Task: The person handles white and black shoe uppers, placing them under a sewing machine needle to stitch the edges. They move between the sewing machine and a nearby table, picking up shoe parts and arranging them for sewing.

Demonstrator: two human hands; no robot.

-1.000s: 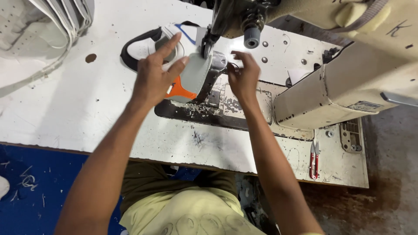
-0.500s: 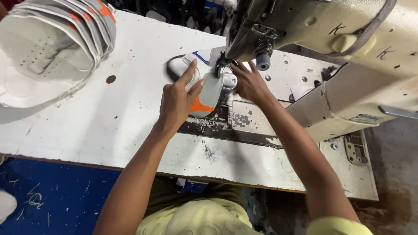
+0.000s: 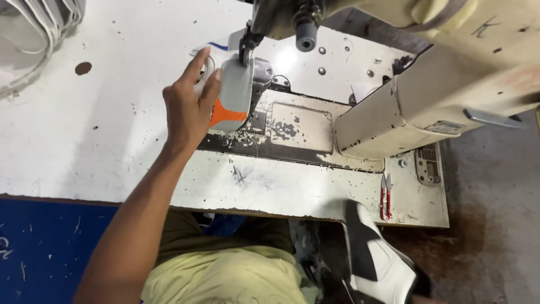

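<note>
Centrally, a grey shoe upper point(image 3: 236, 90) with an orange patch point(image 3: 225, 115) at its near end sits on the bed of the sewing machine point(image 3: 427, 95), directly beneath the needle assembly point(image 3: 246, 42). The left hand point(image 3: 188, 107) lies against the upper's 9 o'clock side, fingers extended and curled lightly over its edge, steadying it rather than closing into a fist. The right hand is out of view, so whether it is open or closed cannot be told.

At 3 o'clock from the upper lies a worn metal bed plate point(image 3: 298, 126), its paint flaked. Further toward 3 o'clock the cream machine body rises and hides the table behind it; its head overhangs the upper from 12 o'clock, blocking any sight of the needle tip. A dark knob point(image 3: 304, 35) hangs from the head at 1 o'clock.

The white table point(image 3: 84, 141) is chipped and speckled, with a round hole point(image 3: 83, 68) at 9 o'clock, well apart from the hand. A stack of white shoe pieces point(image 3: 39, 28) occupies the 10 o'clock corner. Red thread snips point(image 3: 386, 197) rest near the table's edge at 4 o'clock. Below the edge, at 5 o'clock, a white-and-black shoe piece point(image 3: 377, 264) shows, blurred.
</note>
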